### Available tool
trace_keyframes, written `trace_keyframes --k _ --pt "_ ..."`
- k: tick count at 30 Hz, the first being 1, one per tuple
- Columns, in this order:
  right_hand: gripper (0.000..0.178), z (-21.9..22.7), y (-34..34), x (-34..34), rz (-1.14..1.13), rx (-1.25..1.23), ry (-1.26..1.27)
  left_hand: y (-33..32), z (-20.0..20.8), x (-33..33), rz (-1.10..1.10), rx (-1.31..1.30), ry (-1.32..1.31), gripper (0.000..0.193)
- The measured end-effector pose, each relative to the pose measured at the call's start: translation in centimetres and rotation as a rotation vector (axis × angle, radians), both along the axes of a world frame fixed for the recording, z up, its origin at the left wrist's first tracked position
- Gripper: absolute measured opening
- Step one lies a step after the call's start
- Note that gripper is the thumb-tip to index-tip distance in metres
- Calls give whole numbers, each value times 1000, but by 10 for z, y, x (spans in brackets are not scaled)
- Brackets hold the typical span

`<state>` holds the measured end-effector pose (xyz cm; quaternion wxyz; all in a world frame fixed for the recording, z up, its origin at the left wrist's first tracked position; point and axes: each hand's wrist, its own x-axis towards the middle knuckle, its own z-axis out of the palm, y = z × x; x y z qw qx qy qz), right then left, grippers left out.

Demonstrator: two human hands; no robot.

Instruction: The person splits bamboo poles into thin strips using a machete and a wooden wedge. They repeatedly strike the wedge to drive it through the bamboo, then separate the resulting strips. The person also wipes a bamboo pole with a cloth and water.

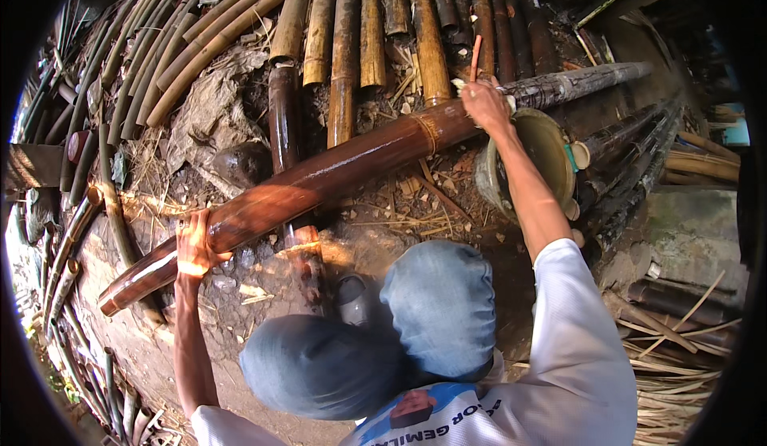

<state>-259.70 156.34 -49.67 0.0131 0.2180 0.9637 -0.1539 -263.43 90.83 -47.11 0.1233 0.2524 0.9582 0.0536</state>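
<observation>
A long, wet, reddish-brown bamboo pole (319, 176) lies slantwise before me, its near end low on the left. Toward that end, my left hand (194, 244) grips the pole, fingers up over its side and thumb along its underside. My right hand (486, 104) is closed at the pole's far right part, where the surface turns dull and grey-white. From this fist sticks up a thin orange-red rod (477, 56), perhaps a handle; the rest of it is hidden. Beside my right forearm stands a round, dirty basin (485, 181), partly covered by the arm.
Another dark bamboo pole (284, 118) passes crosswise beneath. Cut bamboo lengths (345, 54) lie in a row at the back, with curved-looking poles (220, 50) at far left. A dark rounded stone (242, 163) sits behind the pole. Split strips (671, 398) pile at lower right.
</observation>
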Motion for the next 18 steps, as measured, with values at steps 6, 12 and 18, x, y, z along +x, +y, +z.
trace_keyframes --k 6,12,18 --pt "36 1 -231 9 497 -162 382 8 4 30 -32 -18 218 119" --pt "32 20 -43 3 -39 -104 -123 -10 -20 62 112 34 317 112" --pt "34 28 -185 -12 391 -137 -89 20 -40 50 199 -112 580 100"
